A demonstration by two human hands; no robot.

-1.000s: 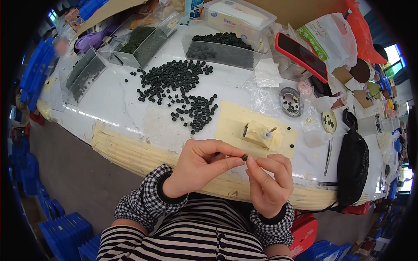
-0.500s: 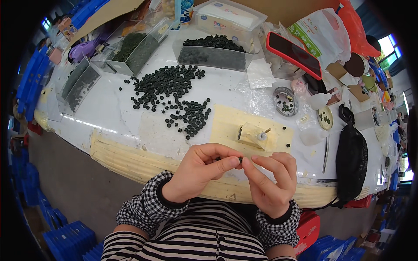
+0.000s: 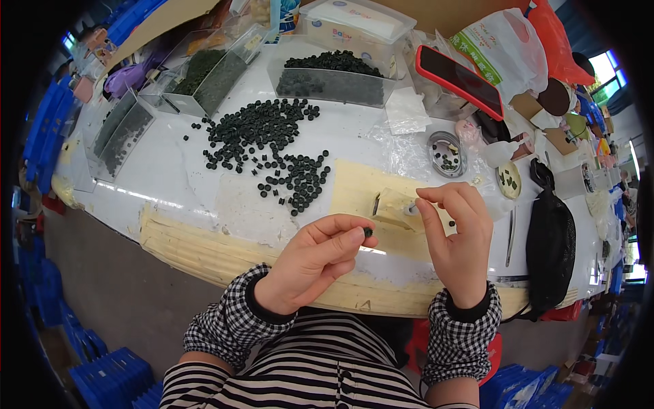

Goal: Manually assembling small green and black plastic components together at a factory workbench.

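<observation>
My left hand [image 3: 317, 255] pinches a small black grooved roller [image 3: 368, 232] between thumb and forefinger, above the table's near edge. To its right, my right hand [image 3: 462, 235] is raised with thumb and forefinger together at the white tip [image 3: 411, 208] of a small yellowish block [image 3: 394, 206]. What those fingertips grip is hidden; the thin stick by the tip cannot be seen now. The block sits on a yellow sheet [image 3: 347, 187]. Loose black rollers [image 3: 255, 129] lie in a spread pile on the white table, left of the sheet.
Clear bins of black parts [image 3: 330, 82] stand behind the pile, with a divided bin [image 3: 208, 78] further left. A red-cased phone [image 3: 460, 82] leans at the back right. A round dish [image 3: 447, 155], metal tweezers [image 3: 510, 238] and a black mesh bag [image 3: 550, 238] lie to the right.
My hands have come apart. The right one has moved up and right to the block's white tip; the left has shifted slightly up and left, still pinching the roller.
</observation>
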